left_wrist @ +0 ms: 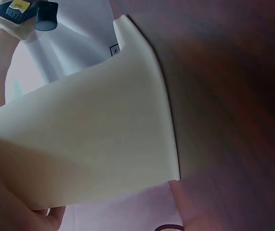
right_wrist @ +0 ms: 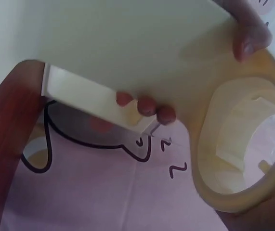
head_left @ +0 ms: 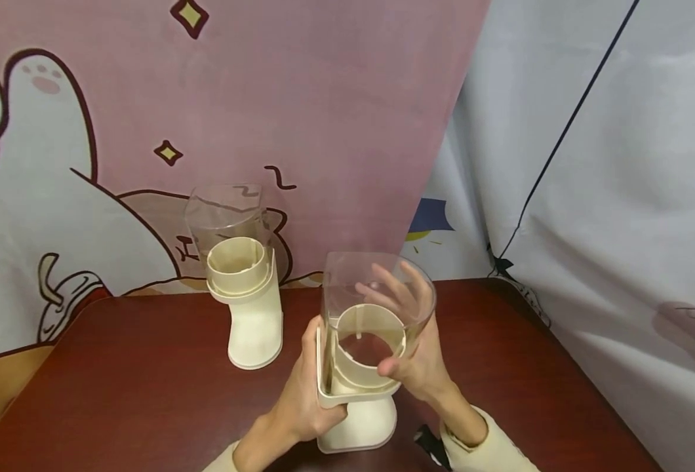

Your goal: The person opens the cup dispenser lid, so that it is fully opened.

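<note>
**Cream stand [head_left: 356, 426] in hand over the desk [head_left: 135, 373]**

The left grip [head_left: 302, 396] clasps its column; the right grip [head_left: 424, 360] is spread along its clear container [head_left: 347, 282], which surrounds a cream ring [head_left: 359, 373]. Near the right sleeve [head_left: 492, 452] is a dark object [head_left: 432, 446], partly out of frame. Behind, to the left, stands the second stand [head_left: 256, 328] of two, its clear cup [head_left: 223, 203] also around a ring, before printed cloth [head_left: 336, 98].

Seen beyond a red-brown tabletop [head_left: 147, 367]: pink cartoon-printed cloth [head_left: 336, 98] with yellow four-pointed stars [head_left: 190, 13], beside pale fabric [head_left: 631, 196] crossed by a dark line [head_left: 575, 118].
</note>
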`<state>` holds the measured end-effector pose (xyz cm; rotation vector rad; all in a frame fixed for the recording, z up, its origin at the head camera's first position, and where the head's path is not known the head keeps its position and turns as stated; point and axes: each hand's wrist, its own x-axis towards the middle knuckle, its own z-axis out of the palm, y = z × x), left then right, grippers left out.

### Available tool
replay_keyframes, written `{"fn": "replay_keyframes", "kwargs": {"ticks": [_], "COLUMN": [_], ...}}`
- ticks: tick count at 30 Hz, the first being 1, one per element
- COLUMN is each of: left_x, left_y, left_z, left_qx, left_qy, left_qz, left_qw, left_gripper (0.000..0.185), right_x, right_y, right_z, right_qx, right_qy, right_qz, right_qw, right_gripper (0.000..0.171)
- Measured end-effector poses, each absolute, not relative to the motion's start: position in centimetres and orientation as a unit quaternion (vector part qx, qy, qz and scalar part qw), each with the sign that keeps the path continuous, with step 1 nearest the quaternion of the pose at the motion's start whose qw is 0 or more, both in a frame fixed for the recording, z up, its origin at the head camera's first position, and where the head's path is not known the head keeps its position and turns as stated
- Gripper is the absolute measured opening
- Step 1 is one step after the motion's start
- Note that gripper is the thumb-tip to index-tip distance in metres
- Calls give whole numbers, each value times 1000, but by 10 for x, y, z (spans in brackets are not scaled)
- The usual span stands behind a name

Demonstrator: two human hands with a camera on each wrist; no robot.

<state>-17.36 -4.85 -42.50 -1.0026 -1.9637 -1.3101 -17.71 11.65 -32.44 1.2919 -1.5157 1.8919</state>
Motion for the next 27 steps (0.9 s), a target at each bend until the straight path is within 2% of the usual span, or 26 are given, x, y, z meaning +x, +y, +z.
{"fn": "replay_keyframes", "kwargs": {"ticks": [6, 13, 27], "left_x": [-171, -173, -168], "left_y": [-49, -47, -44], "left_z": [-426, -426, -415], "left_qx": [-368, -358, -372], "left_qy": [-736, -741, -726], "left_qz": [-487, -467, -481], "left_qw": [294, 324, 320], "left_gripper": [110, 109, 107], "right_x": [-178, -175, -172], "right_y": [114, 113, 116], "right_z": [-326, -323, -322], "right_qx": [478, 448, 414], "right_qy": [-531, -547, -560], "right_qz": [666, 673, 689], "right_qw": [213, 215, 201], "right_gripper": [99, 96, 91]}}
